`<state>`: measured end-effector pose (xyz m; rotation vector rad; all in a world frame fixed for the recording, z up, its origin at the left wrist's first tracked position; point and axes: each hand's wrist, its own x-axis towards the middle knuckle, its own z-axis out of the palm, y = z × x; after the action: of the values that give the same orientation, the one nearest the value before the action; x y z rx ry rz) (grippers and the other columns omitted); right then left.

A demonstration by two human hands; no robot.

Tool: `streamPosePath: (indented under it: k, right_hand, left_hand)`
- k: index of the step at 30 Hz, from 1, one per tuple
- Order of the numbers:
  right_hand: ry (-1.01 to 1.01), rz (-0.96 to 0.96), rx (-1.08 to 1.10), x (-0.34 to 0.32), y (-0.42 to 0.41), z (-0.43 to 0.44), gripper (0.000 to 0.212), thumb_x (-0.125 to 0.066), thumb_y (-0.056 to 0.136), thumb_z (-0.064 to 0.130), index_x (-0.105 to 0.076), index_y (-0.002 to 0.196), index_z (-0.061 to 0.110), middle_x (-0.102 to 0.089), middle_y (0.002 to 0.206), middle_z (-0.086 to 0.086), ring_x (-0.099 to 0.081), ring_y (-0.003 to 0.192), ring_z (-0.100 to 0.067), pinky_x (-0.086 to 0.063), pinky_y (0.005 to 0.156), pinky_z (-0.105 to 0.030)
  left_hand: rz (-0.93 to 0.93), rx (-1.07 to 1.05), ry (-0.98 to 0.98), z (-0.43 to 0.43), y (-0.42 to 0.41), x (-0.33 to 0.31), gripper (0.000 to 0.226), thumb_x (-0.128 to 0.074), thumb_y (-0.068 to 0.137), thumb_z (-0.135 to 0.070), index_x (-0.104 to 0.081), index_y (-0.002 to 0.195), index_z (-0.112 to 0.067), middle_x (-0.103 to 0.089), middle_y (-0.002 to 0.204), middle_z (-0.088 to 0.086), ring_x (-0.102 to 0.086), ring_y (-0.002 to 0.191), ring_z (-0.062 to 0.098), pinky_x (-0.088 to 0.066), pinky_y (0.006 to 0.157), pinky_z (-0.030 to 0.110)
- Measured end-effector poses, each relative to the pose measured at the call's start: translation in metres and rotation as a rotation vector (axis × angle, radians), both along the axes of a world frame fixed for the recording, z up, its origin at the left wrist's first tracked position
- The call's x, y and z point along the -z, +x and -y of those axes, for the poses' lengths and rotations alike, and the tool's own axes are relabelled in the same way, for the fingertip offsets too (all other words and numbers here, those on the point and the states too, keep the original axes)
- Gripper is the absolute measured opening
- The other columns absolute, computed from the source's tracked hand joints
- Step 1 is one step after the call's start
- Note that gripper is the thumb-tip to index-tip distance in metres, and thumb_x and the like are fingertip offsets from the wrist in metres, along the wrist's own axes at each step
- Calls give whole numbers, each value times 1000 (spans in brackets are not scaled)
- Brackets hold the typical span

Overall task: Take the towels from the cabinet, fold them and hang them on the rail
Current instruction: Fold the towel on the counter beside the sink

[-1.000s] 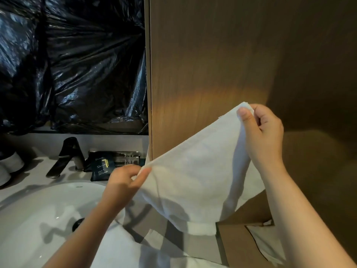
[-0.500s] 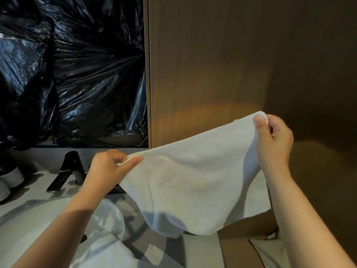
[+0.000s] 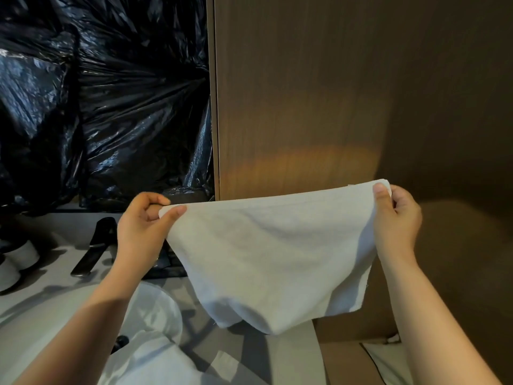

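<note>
Wood panelling (image 3: 305,93) fills most of what I see, with black plastic sheeting (image 3: 105,107) to its left. In front of the panel a white towel (image 3: 272,259) hangs spread in the air between both hands, sagging below them. The left hand (image 3: 141,232) pinches its upper left corner between thumb and fingers; the right hand (image 3: 394,220) pinches the upper right corner, slightly higher. A dark faucet (image 3: 94,248) stands beyond the left wrist

Matt white cloth towel (image 3: 266,254); glossy black plastic sheeting (image 3: 111,107); wood-grain panel (image 3: 305,93).
</note>
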<state>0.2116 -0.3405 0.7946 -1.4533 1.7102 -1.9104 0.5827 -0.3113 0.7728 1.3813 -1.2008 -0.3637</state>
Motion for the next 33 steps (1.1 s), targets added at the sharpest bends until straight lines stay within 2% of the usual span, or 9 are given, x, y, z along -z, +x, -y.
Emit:
streamPosePath:
  k: [2,6,12,16,18,24,27,30,33]
  right_hand:
    - [27,43,14,8,-2,-1,35,-51,98,39,-58,79,11,-51,68,4,-46,60,0,-40,61,-22]
    - [88,121,21,24,-2,-4,29,-52,98,38,-60,78,19,-55,71,5,-49,64,-4,-41,62,-22]
    - [230,233,49,62,-1,-5,28,-53,99,33,-63,87,11,-61,79,-3,-54,74,-14,-43,65,-26]
    - [340,177,92,95,-3,-12,29,-53,99,31,-63,85,7,-63,80,-8,-57,79,-25,-43,74,-34]
    - [380,108,108,105,-6,-16,32,-51,99,31,-60,81,6,-58,73,-5,-55,75,-27,-41,71,-35]
    - [433,-17,141,111,-19,-18,35,-50,100,30,-56,78,4,-58,76,-14,-55,77,-33,-37,69,-35]
    - [485,-4,159,114,-24,-17,37,-49,100,31,-62,90,-3,-64,89,-23,-59,88,-40,-44,78,-42]
    - [541,-10,168,115,-23,-17,35,-50,99,29,-61,105,-4,-65,102,-25,-59,98,-41,-45,84,-43]
    - [516,-22,116,105,-12,-22,40,-57,97,27,-56,126,1,-59,124,-18,-57,114,-34,-46,97,-44]
  left_hand:
    - [-56,23,15,0,0,-3,13,-76,80,-25,-66,88,-22,-68,70,-25,-62,65,-9,-49,58,18]
    - [-198,77,80,-1,3,-1,18,-77,78,-28,-68,80,-12,-73,70,-4,-67,62,4,-53,64,25]
    - [-301,195,204,-3,-5,13,40,-68,87,-29,-59,84,10,-63,72,19,-60,62,21,-48,63,32]
    - [-238,184,283,-8,-10,30,35,-71,86,-30,-57,76,0,-59,61,9,-53,56,18,-42,59,30]
    - [-197,189,324,-12,-11,37,34,-73,84,-31,-58,73,-2,-59,58,4,-51,53,15,-41,56,29]
    - [-297,408,426,-20,-11,39,18,-64,90,-18,-70,99,-3,-69,74,10,-53,61,22,-44,59,28]
    - [-308,389,393,-22,-15,35,16,-62,92,-11,-68,102,0,-72,82,16,-60,70,25,-49,69,33]
    - [-235,336,299,-27,-25,27,12,-60,92,-8,-66,101,-1,-72,81,13,-65,65,12,-52,60,18]
    - [-67,348,223,-37,-40,18,7,-61,92,-9,-68,94,-12,-69,80,14,-61,67,17,-50,60,20]
